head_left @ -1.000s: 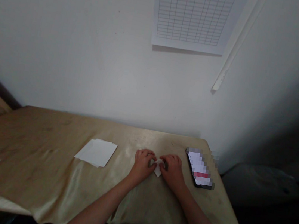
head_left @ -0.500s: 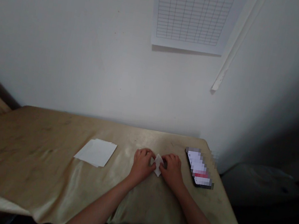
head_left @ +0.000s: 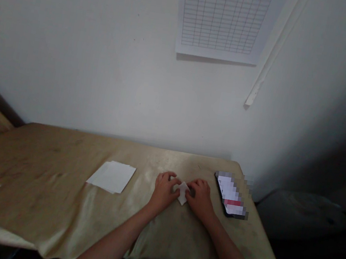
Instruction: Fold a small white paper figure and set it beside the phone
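A small folded piece of white paper (head_left: 183,194), roughly diamond-shaped, is between my two hands just above or on the table cover. My left hand (head_left: 165,188) pinches its left corner between thumb and index finger. On the opposite corner, my right hand (head_left: 198,195) has the same kind of pinch. The other fingers of both hands are curled. Whether the paper rests on the cover or is lifted a little, I cannot tell.
A small stack of white paper sheets (head_left: 112,176) lies to the left. On the right is a phone (head_left: 231,194) with a lit, blurred screen. The table has a wrinkled tan cover (head_left: 37,178). A printed grid sheet (head_left: 222,19) hangs on the wall behind.
The folded paper now sits flatter and more evenly between my fingers, its diamond outline clearer. Both hands have barely shifted.
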Tool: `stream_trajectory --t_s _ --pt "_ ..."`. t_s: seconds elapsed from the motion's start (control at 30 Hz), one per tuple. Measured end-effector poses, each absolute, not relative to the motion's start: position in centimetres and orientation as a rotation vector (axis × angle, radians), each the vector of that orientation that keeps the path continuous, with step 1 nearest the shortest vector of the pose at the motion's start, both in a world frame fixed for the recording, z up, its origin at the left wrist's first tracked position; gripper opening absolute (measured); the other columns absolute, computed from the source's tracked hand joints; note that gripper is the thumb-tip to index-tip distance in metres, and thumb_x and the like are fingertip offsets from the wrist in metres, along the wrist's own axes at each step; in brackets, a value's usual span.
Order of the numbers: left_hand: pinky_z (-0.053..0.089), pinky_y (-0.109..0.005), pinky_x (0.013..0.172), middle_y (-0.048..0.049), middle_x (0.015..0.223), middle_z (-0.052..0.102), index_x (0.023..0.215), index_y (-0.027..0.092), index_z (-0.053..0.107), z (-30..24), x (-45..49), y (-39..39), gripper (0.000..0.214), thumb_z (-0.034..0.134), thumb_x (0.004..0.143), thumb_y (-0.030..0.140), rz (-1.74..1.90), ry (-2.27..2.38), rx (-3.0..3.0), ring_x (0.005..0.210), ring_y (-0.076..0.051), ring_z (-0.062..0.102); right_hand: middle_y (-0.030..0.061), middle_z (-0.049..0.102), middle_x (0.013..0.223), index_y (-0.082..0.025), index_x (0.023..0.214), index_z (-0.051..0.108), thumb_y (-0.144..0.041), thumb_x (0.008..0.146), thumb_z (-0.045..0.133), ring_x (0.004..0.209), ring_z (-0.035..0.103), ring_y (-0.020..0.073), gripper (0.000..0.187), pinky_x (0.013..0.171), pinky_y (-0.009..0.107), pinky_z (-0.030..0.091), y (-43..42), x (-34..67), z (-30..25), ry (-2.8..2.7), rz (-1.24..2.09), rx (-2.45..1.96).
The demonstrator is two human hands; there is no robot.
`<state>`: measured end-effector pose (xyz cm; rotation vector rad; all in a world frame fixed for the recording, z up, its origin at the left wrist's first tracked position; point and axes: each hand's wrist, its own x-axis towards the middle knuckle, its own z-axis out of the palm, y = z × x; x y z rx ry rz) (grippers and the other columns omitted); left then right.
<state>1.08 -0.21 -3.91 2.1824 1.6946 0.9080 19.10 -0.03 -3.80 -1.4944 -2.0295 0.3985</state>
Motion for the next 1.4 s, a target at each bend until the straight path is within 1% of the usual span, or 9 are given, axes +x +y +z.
stream_trajectory --t_s 0.1,0.37,0.47,0.63,0.9,1.03,1.1,1.27,1.4 --pt "0.039 -0.048 0.106 -0.0062 0.124 0.058 0.094 0.026 0.077 -4.1 1.0 -0.2 0.02 0.074 0.076 0.019 0.899 1.703 2.176 0.117 -0.028 0.048 0.0081 0.065 0.102 -0.022 0.093 0.073 -0.019 0.082 0.066 0.107 0.051 0.0254 0.013 0.099 0.039 0.038 0.0 19.1 -3.9 -2.017 0.398 -1.474" --pt "0.039 -0.049 0.107 -0.0074 0.125 0.06 0.096 0.026 0.078 -3.7 1.3 -0.1 0.016 0.075 0.08 0.029 0.857 1.744 2.171 0.118 -0.029 0.049 0.0078 0.064 0.101 -0.021 0.093 0.073 -0.029 0.085 0.068 0.107 0.051 0.0261 0.011 0.099 0.041 0.037 0.1 18.8 -3.8 -2.031 0.367 -1.518" --pt "0.038 -0.049 0.108 -0.0071 0.126 0.061 0.098 0.026 0.078 -3.6 1.4 -0.1 0.019 0.075 0.08 0.026 0.835 1.76 2.168 0.118 -0.029 0.049 0.0076 0.064 0.1 -0.022 0.093 0.072 -0.03 0.086 0.067 0.106 0.051 0.0259 0.012 0.099 0.041 0.037 0.1 18.7 -3.8 -2.037 0.336 -1.541" --pt "0.038 -0.047 0.107 -0.0068 0.125 0.061 0.097 0.026 0.078 -3.5 1.5 -0.2 0.021 0.073 0.077 0.021 0.843 1.774 2.165 0.118 -0.028 0.05 0.0078 0.064 0.1 -0.021 0.092 0.071 -0.023 0.084 0.065 0.107 0.051 0.0257 0.01 0.1 0.04 0.037 0.0 18.5 -3.8 -2.027 0.308 -1.563" --pt "0.039 -0.047 0.107 -0.007 0.124 0.062 0.097 0.026 0.078 -3.3 1.6 -0.3 0.024 0.074 0.074 0.019 0.841 1.783 2.143 0.117 -0.029 0.05 0.0079 0.064 0.1 -0.022 0.09 0.07 -0.021 0.081 0.064 0.107 0.051 0.0262 0.011 0.098 0.041 0.038 0.0 18.5 -3.7 -2.012 0.309 -1.558" --pt "0.038 -0.048 0.108 -0.0068 0.127 0.06 0.099 0.027 0.078 -3.6 1.3 -0.2 0.026 0.073 0.075 0.018 0.839 1.754 2.155 0.12 -0.029 0.047 0.0076 0.064 0.101 -0.021 0.091 0.07 -0.021 0.083 0.064 0.107 0.051 0.0255 0.01 0.099 0.042 0.038 0.0 18.9 -3.6 -2.013 0.366 -1.502" --pt "0.038 -0.049 0.109 -0.0062 0.128 0.059 0.1 0.027 0.078 -3.9 1.1 -0.1 0.026 0.072 0.076 0.018 0.832 1.733 2.156 0.121 -0.029 0.047 0.0074 0.063 0.103 -0.021 0.095 0.07 -0.02 0.082 0.064 0.108 0.051 0.025 0.014 0.1 0.041 0.038 -0.1 19.2 -3.4 -2.018 0.42 -1.44" --pt "0.038 -0.051 0.109 -0.0056 0.129 0.058 0.099 0.028 0.078 -4.1 0.7 0.0 0.023 0.073 0.077 0.021 0.817 1.698 2.165 0.121 -0.029 0.047 0.0069 0.062 0.111 -0.023 0.104 0.069 -0.011 0.077 0.062 0.113 0.049 0.0244 0.031 0.103 0.041 0.039 -0.3 20.0 -2.8 -2.045 0.544 -1.297" --pt "0.038 -0.051 0.109 -0.0051 0.13 0.058 0.099 0.03 0.078 -3.8 0.5 0.1 0.023 0.074 0.078 0.022 0.806 1.663 2.169 0.123 -0.029 0.047 0.0062 0.061 0.112 -0.025 0.106 0.07 -0.009 0.077 0.06 0.115 0.049 0.0242 0.035 0.104 0.041 0.04 -0.4 20.5 -2.3 -2.058 0.603 -1.259"
